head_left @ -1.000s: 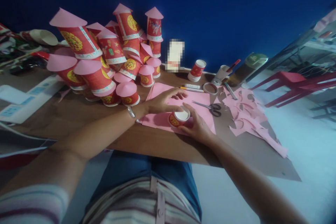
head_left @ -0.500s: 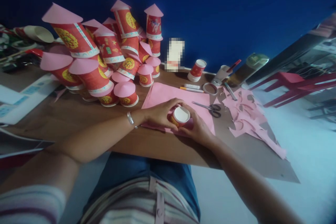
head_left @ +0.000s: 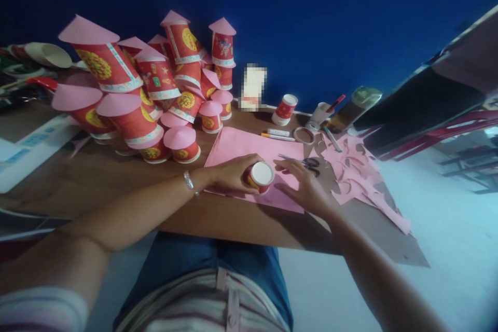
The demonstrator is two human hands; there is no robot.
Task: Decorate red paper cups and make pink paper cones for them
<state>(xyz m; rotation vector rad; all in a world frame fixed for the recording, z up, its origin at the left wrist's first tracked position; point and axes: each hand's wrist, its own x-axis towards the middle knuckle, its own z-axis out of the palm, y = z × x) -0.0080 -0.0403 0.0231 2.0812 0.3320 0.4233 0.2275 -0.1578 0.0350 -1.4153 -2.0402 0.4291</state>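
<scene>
My left hand [head_left: 233, 171] is closed around a small red paper cup [head_left: 260, 177] that stands upside down, white base up, on a pink paper sheet [head_left: 249, 146] on the wooden table [head_left: 116, 176]. My right hand [head_left: 307, 189] lies just right of the cup with fingers stretched out over the sheet, holding nothing. Its fingertips are close to a pair of scissors [head_left: 309, 163].
A heap of red cups with pink paper cones [head_left: 148, 93] fills the back left. A lone red cup [head_left: 285, 109], a marker [head_left: 278, 133], a tape roll [head_left: 304, 135] and pink paper scraps [head_left: 358, 176] lie at the back right. The table's edge is near my lap.
My right hand has let go of the cup and moved right toward the scissors. My left hand now holds the cup alone. The view shifted slightly.
</scene>
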